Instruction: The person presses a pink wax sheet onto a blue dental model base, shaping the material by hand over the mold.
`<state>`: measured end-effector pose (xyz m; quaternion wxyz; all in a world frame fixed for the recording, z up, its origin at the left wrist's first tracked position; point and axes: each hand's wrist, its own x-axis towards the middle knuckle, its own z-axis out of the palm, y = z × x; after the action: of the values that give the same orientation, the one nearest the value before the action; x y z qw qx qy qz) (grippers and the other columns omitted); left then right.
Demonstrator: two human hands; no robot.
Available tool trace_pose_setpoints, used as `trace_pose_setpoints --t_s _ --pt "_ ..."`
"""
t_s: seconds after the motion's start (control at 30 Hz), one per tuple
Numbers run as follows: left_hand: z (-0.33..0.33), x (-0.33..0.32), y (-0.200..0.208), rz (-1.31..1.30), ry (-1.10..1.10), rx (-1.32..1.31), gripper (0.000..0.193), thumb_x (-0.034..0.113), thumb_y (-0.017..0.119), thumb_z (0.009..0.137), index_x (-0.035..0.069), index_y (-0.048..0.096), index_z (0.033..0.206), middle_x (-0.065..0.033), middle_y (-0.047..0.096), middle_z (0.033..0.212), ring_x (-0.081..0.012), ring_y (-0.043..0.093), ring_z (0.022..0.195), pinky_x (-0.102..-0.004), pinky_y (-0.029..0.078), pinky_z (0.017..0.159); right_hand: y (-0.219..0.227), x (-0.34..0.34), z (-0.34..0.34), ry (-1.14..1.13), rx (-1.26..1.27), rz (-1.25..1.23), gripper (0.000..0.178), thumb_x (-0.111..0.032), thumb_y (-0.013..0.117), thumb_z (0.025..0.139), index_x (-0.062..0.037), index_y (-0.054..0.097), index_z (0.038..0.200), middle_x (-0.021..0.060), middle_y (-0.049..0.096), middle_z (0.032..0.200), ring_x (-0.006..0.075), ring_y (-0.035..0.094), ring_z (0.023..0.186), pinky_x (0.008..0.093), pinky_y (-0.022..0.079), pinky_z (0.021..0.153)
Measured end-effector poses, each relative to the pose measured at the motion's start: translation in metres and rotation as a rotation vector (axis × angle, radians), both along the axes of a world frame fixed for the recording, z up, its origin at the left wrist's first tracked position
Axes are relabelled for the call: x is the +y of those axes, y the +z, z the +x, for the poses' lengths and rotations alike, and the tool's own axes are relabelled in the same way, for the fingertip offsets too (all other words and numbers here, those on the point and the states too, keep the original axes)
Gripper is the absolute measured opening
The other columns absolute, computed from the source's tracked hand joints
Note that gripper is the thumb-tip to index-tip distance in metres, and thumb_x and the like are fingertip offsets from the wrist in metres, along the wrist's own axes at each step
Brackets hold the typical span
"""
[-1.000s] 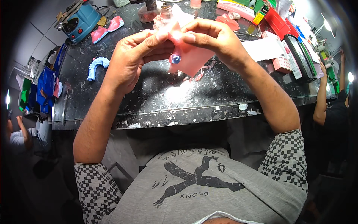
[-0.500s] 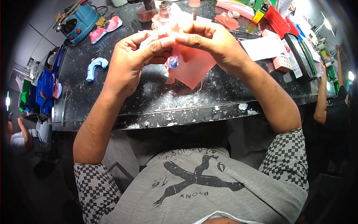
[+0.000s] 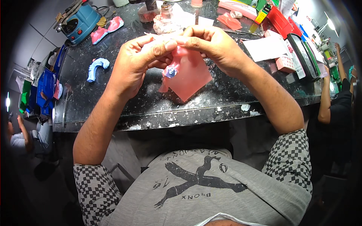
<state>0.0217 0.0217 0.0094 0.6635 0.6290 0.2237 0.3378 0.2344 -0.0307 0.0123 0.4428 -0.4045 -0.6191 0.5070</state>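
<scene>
Above the bench, my left hand point(image 3: 137, 58) and my right hand point(image 3: 220, 47) meet fingertip to fingertip. Both pinch a pink wax sheet point(image 3: 190, 77), whose flat square corner hangs down toward me. Against its left side is a lumpy pink piece with a blue end point(image 3: 171, 71), like a dental impression, also between my hands. My fingers hide most of that piece and the sheet's upper part. To the left of my left hand lies a pale blue horseshoe-shaped piece point(image 3: 97, 68), apart from it.
A teal machine point(image 3: 78, 24) stands at the back left, beside pink-and-blue moulded pieces point(image 3: 107, 30). Behind my hands are a burner-like bottle point(image 3: 166, 11) and white paper. White sheets point(image 3: 264, 49), boxes and a red case point(image 3: 279, 22) crowd the right. Other people sit at both sides.
The wax sheet and the pink-and-blue piece have tilted and come lower, toward me and slightly left. Both hands keep their pinch, with small shifts of the fingers.
</scene>
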Motion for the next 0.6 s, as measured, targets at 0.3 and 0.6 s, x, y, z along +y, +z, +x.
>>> trace_pose_setpoints --t_s 0.3,0.6 --pt "0.005 -0.008 0.004 -0.044 -0.035 -0.007 0.029 0.028 0.063 0.093 0.002 0.065 0.106 -0.0049 0.068 0.092 -0.0101 0.065 0.078 -0.0240 0.052 0.072 -0.010 0.004 -0.003 -0.055 0.035 0.161 0.026 -0.027 0.061 0.096 -0.0022 0.063 0.103 0.0021 0.064 0.101 0.0066 0.057 0.096 0.0225 0.044 0.089" --pt "0.007 -0.008 -0.004 -0.029 -0.085 -0.085 0.025 0.025 0.055 0.098 0.002 0.061 0.106 -0.0038 0.064 0.093 -0.0107 0.062 0.080 -0.0256 0.049 0.076 -0.019 0.003 -0.017 -0.066 0.217 0.197 0.022 -0.026 0.064 0.094 -0.0046 0.062 0.094 -0.0046 0.057 0.073 0.0009 0.047 0.066 0.0178 0.038 0.060"
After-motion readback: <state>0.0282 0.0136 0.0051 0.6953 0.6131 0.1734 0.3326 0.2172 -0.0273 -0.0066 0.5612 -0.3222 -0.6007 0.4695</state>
